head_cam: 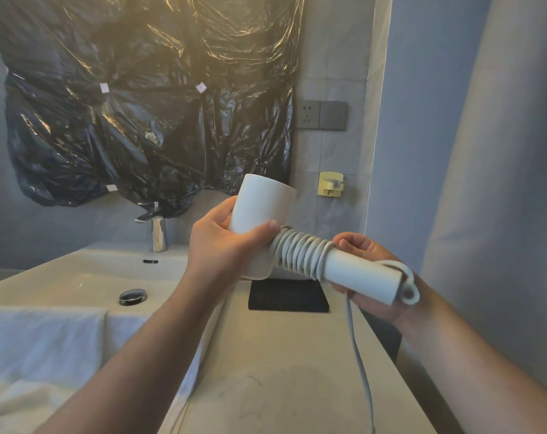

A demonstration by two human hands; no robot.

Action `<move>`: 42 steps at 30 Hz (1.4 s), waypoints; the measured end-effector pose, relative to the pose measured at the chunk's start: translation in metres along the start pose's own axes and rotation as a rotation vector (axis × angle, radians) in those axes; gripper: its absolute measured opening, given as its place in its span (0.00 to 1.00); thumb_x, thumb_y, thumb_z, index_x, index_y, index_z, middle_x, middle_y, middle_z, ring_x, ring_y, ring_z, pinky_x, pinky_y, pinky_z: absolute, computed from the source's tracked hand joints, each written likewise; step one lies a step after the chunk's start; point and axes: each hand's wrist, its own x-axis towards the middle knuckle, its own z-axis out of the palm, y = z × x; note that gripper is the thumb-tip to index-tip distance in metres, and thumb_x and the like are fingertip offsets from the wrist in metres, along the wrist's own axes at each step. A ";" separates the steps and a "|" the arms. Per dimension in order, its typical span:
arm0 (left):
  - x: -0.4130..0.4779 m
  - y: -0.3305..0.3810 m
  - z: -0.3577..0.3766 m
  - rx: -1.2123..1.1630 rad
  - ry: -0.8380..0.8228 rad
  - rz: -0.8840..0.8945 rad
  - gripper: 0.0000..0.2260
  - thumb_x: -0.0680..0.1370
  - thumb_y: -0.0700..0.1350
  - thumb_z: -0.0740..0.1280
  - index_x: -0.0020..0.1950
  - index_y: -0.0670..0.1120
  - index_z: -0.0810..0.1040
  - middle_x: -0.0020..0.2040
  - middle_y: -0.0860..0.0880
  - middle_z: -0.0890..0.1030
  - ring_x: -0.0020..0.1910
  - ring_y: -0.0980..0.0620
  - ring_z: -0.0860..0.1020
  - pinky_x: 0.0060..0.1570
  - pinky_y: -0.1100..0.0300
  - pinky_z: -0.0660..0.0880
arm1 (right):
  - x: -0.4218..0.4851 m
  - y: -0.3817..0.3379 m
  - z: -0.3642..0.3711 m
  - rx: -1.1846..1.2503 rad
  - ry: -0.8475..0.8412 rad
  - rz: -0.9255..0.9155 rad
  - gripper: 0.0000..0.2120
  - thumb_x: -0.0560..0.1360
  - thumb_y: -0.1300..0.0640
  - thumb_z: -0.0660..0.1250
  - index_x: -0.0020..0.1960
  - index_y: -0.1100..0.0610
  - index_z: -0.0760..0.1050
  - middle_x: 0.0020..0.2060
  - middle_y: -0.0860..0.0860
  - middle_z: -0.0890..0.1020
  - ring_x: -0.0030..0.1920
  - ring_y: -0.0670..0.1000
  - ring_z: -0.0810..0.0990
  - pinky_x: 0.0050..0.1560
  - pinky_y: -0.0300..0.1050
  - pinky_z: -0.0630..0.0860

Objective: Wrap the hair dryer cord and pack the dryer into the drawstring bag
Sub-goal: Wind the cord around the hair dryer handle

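While the left hand (225, 245) grips the dryer (261, 208) barrel, its handle (360, 274) points right into the right hand (372, 286), which is curled round the loose cord (358, 349).

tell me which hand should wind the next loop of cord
Probably the right hand: its fingers sit at the end of the grey cord coil, and the loose cord hangs below it. The left hand steadies the white plastic hair dryer.

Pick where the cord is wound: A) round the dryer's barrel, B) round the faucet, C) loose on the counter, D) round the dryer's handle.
D: the cord coils round the handle of the hair dryer, between the left hand on the barrel and the right hand gripping the handle further down.
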 end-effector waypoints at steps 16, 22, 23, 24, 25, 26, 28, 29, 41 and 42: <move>0.010 -0.023 -0.004 0.065 0.282 -0.024 0.11 0.63 0.55 0.76 0.43 0.57 0.82 0.41 0.50 0.85 0.43 0.45 0.84 0.41 0.40 0.82 | 0.003 0.056 0.039 -0.217 0.336 -0.023 0.06 0.80 0.63 0.60 0.52 0.56 0.73 0.37 0.52 0.71 0.29 0.45 0.65 0.24 0.35 0.59; 0.015 -0.036 -0.013 0.212 0.330 0.041 0.20 0.63 0.60 0.75 0.52 0.54 0.80 0.43 0.52 0.84 0.43 0.47 0.83 0.41 0.42 0.82 | -0.006 0.036 0.031 -0.680 0.177 0.100 0.09 0.79 0.62 0.62 0.51 0.53 0.79 0.37 0.53 0.77 0.32 0.48 0.71 0.29 0.38 0.71; 0.014 -0.038 -0.013 0.245 0.337 0.050 0.21 0.63 0.60 0.74 0.53 0.55 0.80 0.44 0.52 0.83 0.44 0.48 0.82 0.42 0.43 0.82 | -0.007 0.033 0.032 -0.791 0.164 0.107 0.08 0.78 0.61 0.62 0.49 0.53 0.79 0.35 0.52 0.77 0.32 0.48 0.72 0.30 0.39 0.72; 0.013 -0.040 -0.013 0.281 0.341 0.063 0.21 0.64 0.60 0.74 0.53 0.56 0.79 0.44 0.53 0.83 0.44 0.49 0.82 0.42 0.44 0.82 | -0.009 0.031 0.034 -0.907 0.152 0.110 0.07 0.78 0.59 0.62 0.47 0.54 0.79 0.34 0.50 0.76 0.32 0.48 0.72 0.31 0.38 0.73; 0.011 -0.042 -0.013 0.315 0.348 0.076 0.20 0.64 0.60 0.74 0.54 0.56 0.78 0.44 0.53 0.83 0.44 0.49 0.82 0.43 0.46 0.81 | -0.010 0.030 0.036 -1.008 0.136 0.107 0.07 0.77 0.58 0.63 0.46 0.56 0.79 0.32 0.49 0.75 0.31 0.48 0.72 0.30 0.38 0.72; 0.010 -0.043 -0.013 0.350 0.356 0.088 0.20 0.65 0.60 0.74 0.54 0.57 0.78 0.43 0.54 0.82 0.43 0.50 0.81 0.43 0.47 0.81 | -0.011 0.028 0.038 -1.090 0.119 0.089 0.07 0.76 0.58 0.64 0.46 0.58 0.79 0.31 0.49 0.73 0.30 0.48 0.71 0.29 0.38 0.70; 0.007 -0.045 -0.015 0.422 0.355 0.119 0.20 0.66 0.60 0.73 0.55 0.57 0.76 0.42 0.55 0.81 0.42 0.50 0.80 0.42 0.48 0.80 | -0.012 0.025 0.041 -1.225 0.103 0.008 0.07 0.73 0.60 0.64 0.43 0.63 0.78 0.30 0.51 0.70 0.29 0.49 0.67 0.29 0.41 0.64; 0.005 -0.045 -0.016 0.463 0.343 0.137 0.22 0.66 0.61 0.73 0.56 0.57 0.75 0.43 0.55 0.81 0.42 0.49 0.80 0.42 0.49 0.80 | -0.011 0.022 0.041 -1.285 0.109 -0.038 0.07 0.72 0.60 0.63 0.41 0.63 0.77 0.30 0.52 0.69 0.29 0.50 0.66 0.29 0.41 0.63; 0.003 -0.034 -0.024 0.587 0.091 0.295 0.31 0.65 0.62 0.75 0.65 0.59 0.73 0.47 0.57 0.82 0.44 0.51 0.79 0.40 0.53 0.79 | 0.000 -0.014 0.026 -1.252 0.127 -0.124 0.02 0.68 0.58 0.76 0.37 0.53 0.83 0.33 0.47 0.85 0.36 0.44 0.82 0.43 0.45 0.79; 0.003 -0.033 -0.025 0.560 0.072 0.288 0.31 0.64 0.62 0.75 0.66 0.58 0.74 0.47 0.57 0.82 0.45 0.51 0.79 0.41 0.52 0.79 | 0.000 -0.015 0.023 -1.219 0.123 -0.118 0.03 0.67 0.58 0.76 0.37 0.52 0.83 0.33 0.47 0.85 0.36 0.44 0.82 0.44 0.46 0.80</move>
